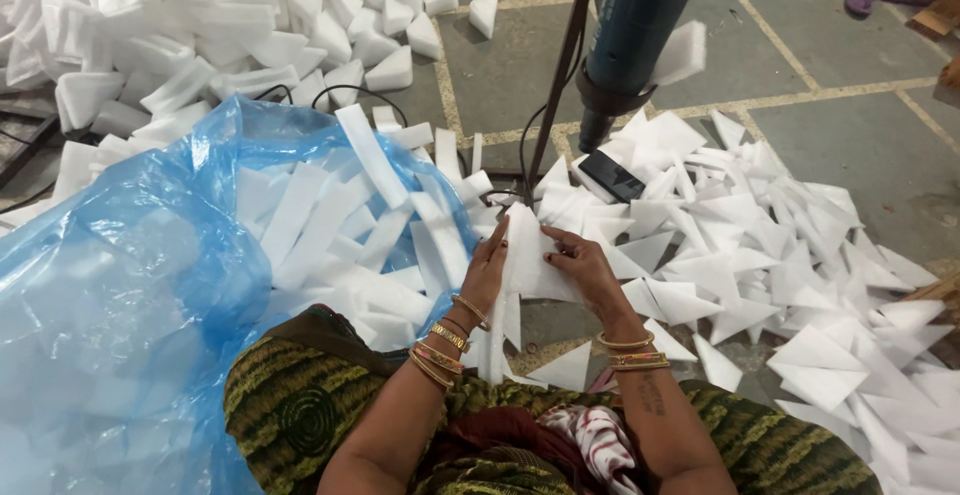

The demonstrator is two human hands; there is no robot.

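Observation:
Both my hands hold one white foam sheet piece (528, 255) in front of my lap. My left hand (487, 273) grips its left edge, fingers up along it. My right hand (583, 267) presses on its right side. The piece hangs down between my wrists, just below a dark blue heat gun (632, 30) fixed on a stand, nozzle pointing down. Gold bangles ring both wrists.
A big blue plastic bag (120, 295) of long white foam strips (330, 215) lies at my left. Cut white foam triangles (800, 285) cover the stone floor at right. A heap of thicker foam wedges (200, 35) fills the far left. Black cables (540, 135) run by the stand.

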